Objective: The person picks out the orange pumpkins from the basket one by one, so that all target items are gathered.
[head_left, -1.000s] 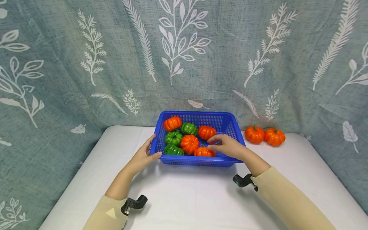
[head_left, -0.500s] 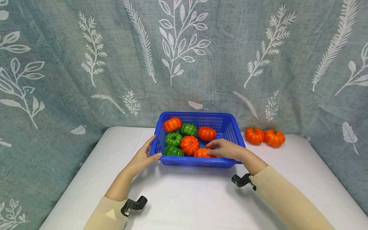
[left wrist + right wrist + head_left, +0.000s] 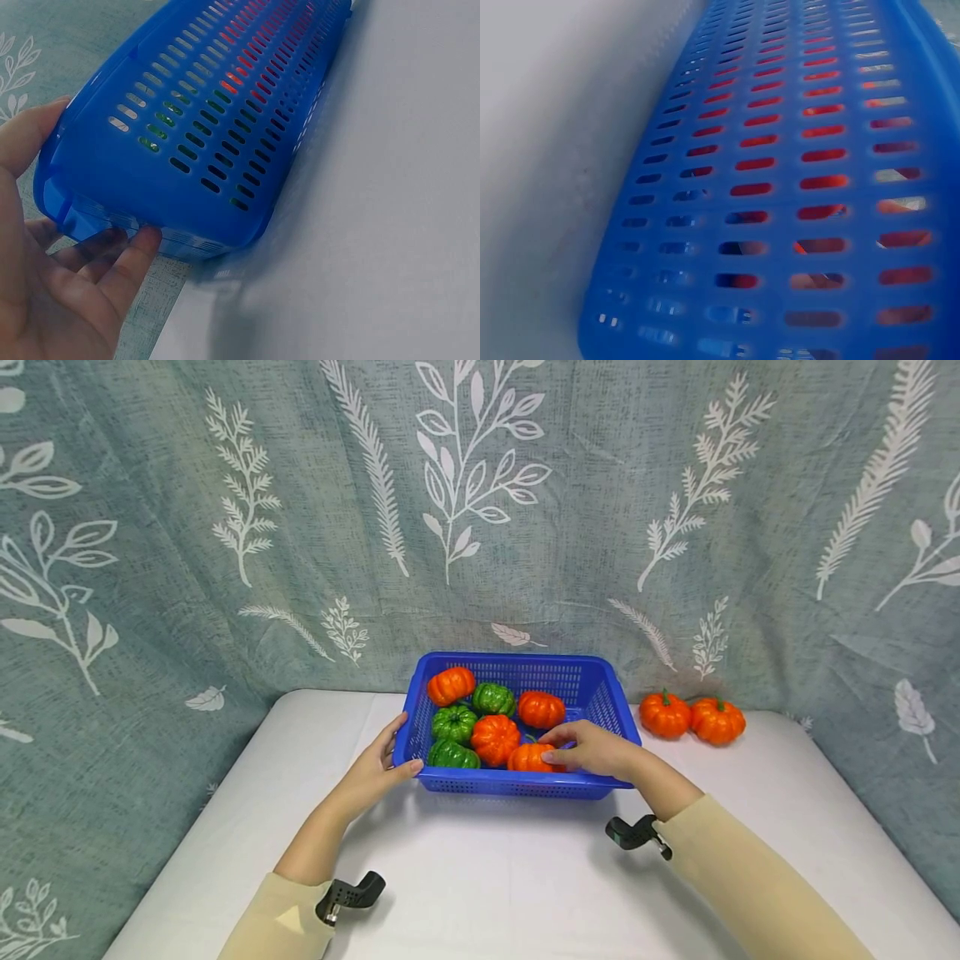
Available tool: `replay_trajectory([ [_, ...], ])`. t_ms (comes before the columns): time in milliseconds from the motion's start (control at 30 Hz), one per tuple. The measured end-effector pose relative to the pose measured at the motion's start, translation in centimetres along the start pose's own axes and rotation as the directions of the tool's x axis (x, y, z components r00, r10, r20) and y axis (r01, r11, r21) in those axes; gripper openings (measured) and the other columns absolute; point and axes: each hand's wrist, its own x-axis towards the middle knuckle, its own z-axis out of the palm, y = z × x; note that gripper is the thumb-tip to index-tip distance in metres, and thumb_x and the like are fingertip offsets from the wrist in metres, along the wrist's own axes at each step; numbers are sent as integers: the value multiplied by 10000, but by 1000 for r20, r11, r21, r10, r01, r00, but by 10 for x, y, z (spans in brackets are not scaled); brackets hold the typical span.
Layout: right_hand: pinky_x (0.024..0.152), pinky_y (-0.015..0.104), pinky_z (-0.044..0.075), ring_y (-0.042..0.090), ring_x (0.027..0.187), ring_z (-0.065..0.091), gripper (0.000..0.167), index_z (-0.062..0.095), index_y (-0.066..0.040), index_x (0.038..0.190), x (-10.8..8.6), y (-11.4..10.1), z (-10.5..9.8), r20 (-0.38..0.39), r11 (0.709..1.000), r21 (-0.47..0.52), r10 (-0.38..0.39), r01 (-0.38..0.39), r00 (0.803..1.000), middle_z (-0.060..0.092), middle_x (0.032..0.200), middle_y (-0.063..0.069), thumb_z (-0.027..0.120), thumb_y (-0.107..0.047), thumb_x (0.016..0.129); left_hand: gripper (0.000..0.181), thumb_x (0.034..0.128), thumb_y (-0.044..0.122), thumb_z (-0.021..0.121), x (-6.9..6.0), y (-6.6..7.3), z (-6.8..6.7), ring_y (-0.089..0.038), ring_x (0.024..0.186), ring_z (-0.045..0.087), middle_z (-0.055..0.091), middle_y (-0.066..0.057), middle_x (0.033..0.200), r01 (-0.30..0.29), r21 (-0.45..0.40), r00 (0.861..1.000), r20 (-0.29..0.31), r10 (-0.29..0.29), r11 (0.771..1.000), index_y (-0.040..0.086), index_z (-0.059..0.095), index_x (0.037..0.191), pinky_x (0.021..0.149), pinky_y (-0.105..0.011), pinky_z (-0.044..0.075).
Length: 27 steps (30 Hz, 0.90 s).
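A blue plastic basket [image 3: 517,781] with slotted walls stands at the back of the table, holding small orange and green pumpkins. My left hand [image 3: 372,772] grips its left end, thumb on the front rim corner; the left wrist view shows the fingers [image 3: 135,262] against the end wall. My right hand [image 3: 600,750] reaches over the front right rim and holds an orange pumpkin [image 3: 529,757] by its right side. Left of that one lies another orange pumpkin [image 3: 495,740]. In the right wrist view the basket wall [image 3: 780,180] mostly hides the right hand.
Two orange pumpkins [image 3: 665,715] sit side by side on the white table [image 3: 480,868], right of the basket. Inside the basket are three green pumpkins [image 3: 453,724] at left and more orange ones [image 3: 542,709] behind. A patterned curtain [image 3: 570,527] hangs close behind.
My right hand has come down onto the front orange pumpkin, its thumb now against it where it was above before. The left hand stays on the basket's end.
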Motion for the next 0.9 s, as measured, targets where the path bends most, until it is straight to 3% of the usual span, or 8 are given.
replay_trajectory([
  [200,923,442,533,286,1090,618,417,664,-47,1291,-8,-8,-6,-70,995,-86,-58,52,996,663,1251,116,689,-299,960,891,953,164,697,-1,2,0,-380,1417,382,252,-221,1611,1,1,1000,2,-1,1000,149,111,1623,1129,-440,362],
  [500,934,443,547,318,1160,621,465,644,-79,1330,-30,-25,-20,-162,996,-85,-44,31,986,637,1300,139,719,-318,938,889,951,181,701,-1,3,0,-372,1432,359,246,-211,1616,9,5,1000,-3,-9,1000,160,119,1623,1144,-455,336],
  [633,936,471,540,334,1142,626,511,625,-52,1347,-45,-31,-29,-208,994,-81,-82,67,975,645,1281,160,713,-348,939,886,946,190,709,0,2,0,-351,1435,360,258,-185,1617,19,0,1000,-5,-19,1000,189,136,1621,1144,-453,339],
  [900,919,472,555,387,1156,634,541,587,-45,1382,-83,-33,-44,-325,996,-61,-79,63,942,589,1355,201,716,-329,941,891,946,203,713,1,-1,-1,-361,1431,365,255,-190,1618,7,0,1000,-2,-7,1000,188,134,1622,1138,-459,347],
])
